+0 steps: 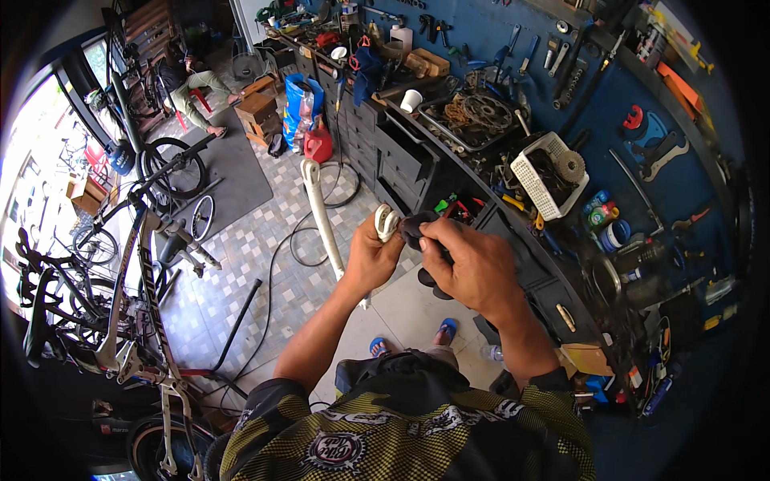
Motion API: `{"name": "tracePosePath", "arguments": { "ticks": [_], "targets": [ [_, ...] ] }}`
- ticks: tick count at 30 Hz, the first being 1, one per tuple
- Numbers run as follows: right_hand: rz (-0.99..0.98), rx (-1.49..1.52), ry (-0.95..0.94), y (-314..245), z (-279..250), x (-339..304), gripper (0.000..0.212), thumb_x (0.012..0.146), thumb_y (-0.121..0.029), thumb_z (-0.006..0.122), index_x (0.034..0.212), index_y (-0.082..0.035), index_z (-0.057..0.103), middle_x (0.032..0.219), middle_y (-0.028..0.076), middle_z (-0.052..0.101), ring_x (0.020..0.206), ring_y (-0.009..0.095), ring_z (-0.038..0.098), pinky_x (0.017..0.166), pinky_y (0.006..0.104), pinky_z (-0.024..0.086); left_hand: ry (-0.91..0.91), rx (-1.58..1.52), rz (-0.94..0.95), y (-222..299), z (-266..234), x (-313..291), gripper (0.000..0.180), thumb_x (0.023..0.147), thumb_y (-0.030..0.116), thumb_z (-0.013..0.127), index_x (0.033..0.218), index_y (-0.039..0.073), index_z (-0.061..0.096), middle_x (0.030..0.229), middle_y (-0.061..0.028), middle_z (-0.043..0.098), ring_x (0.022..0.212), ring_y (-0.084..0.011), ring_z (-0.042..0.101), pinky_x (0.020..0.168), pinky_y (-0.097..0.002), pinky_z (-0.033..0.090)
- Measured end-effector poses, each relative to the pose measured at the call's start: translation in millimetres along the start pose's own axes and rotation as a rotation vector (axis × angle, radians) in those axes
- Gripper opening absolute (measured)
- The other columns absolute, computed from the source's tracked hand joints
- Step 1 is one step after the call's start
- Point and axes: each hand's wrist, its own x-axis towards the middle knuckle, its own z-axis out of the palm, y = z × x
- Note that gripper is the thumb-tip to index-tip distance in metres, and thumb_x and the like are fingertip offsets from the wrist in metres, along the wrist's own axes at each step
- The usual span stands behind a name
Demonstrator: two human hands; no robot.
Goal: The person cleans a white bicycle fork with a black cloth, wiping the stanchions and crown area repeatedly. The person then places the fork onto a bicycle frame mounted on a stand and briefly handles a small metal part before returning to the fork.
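My left hand (370,258) grips the upper end of a white bicycle fork (318,202), whose long white leg slants away toward the floor. My right hand (472,263) is closed on a dark rag (414,230) and presses it against the fork's white top end (386,222). Both hands are held in front of my chest, just left of the workbench. More of the rag hangs dark below my right hand.
A cluttered blue workbench (481,172) with drawers runs along my right, with a white basket (539,170) of parts on it and tools on the blue wall. A bicycle (132,264) stands on the left. Black hoses (277,264) cross the tiled floor. Another person (188,84) crouches far back.
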Motion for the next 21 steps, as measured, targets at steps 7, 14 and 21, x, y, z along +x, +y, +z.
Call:
{"name": "tracePosePath", "arguments": {
  "ticks": [7,14,21],
  "targets": [
    [-0.056,-0.236,-0.112,-4.8,6.7,2.9,0.013,0.096,-0.02,0.07,0.104,-0.011,0.067,0.075,0.011,0.069,0.058,0.033,0.069,0.049,0.0433,0.054,0.037,0.242,0.016,12.8,5.0,-3.9,0.013,0.093,0.005,0.07,0.097,0.003,0.057,0.074,-0.0139,0.063,0.066,-0.0251,0.065,0.064,-0.0373,0.051],
    [0.033,-0.217,-0.067,-4.4,32.2,-1.5,0.012,0.095,-0.022,0.069,0.094,-0.013,0.062,0.072,0.011,0.068,0.057,0.034,0.068,0.048,0.0452,0.054,0.006,0.45,-0.014,1.2,5.2,-8.1,0.017,0.094,0.005,0.067,0.104,0.003,0.054,0.077,-0.0254,0.066,0.084,-0.0523,0.066,0.065,-0.0499,0.053],
    [0.057,0.083,-0.169,12.8,7.7,-25.9,0.012,0.093,-0.022,0.072,0.093,-0.012,0.066,0.076,0.012,0.071,0.066,0.033,0.072,0.054,0.0448,0.056,0.207,-0.007,-0.276,13.4,-51.3,27.8,0.029,0.102,0.014,0.068,0.076,0.009,0.055,0.059,0.0047,0.053,0.051,-0.0062,0.046,0.047,-0.0285,0.034]
  ]
}}
